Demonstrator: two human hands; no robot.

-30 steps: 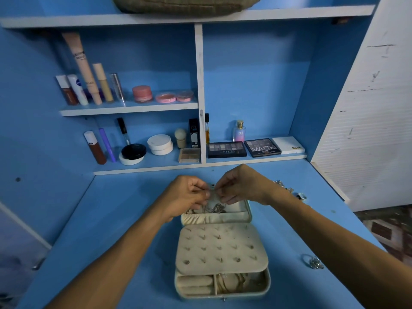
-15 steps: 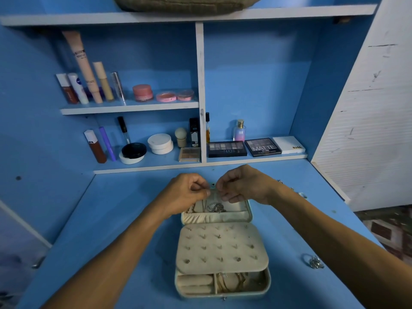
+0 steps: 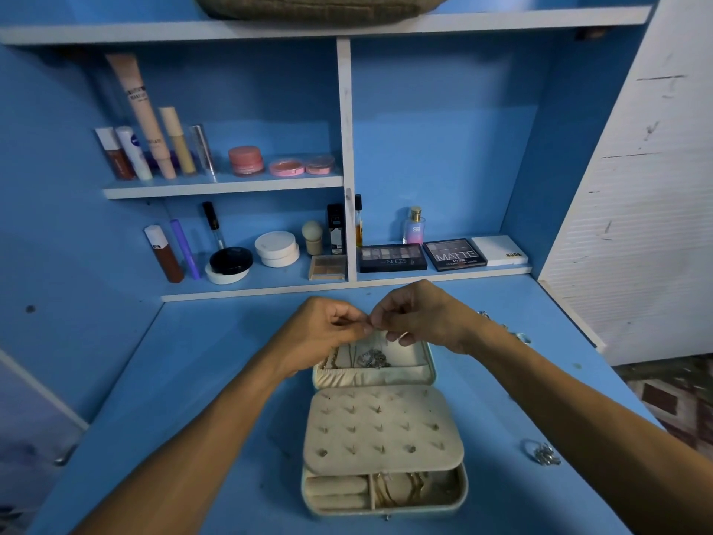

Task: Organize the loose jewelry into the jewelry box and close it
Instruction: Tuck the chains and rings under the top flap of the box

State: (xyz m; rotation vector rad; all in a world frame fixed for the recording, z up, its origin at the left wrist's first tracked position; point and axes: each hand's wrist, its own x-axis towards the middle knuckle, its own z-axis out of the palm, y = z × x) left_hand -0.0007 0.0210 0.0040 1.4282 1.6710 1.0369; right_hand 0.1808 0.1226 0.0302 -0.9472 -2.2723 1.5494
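Both hands have lifted a little since a moment ago, and the fingertips now meet just above the back edge of the open lid. The left hand and the right hand each pinch something very small and thin between them, too tiny to name; I guess it is a chain or clasp going on a hook in the lid. So this piece is nearly put away, but the job is not done. The jewelry box lies open on the blue desk, one box with its peg panel flat. A silver cluster sits in the lid pocket. One loose ring waits on the desk at the right, and a few more bits lie behind the right wrist.
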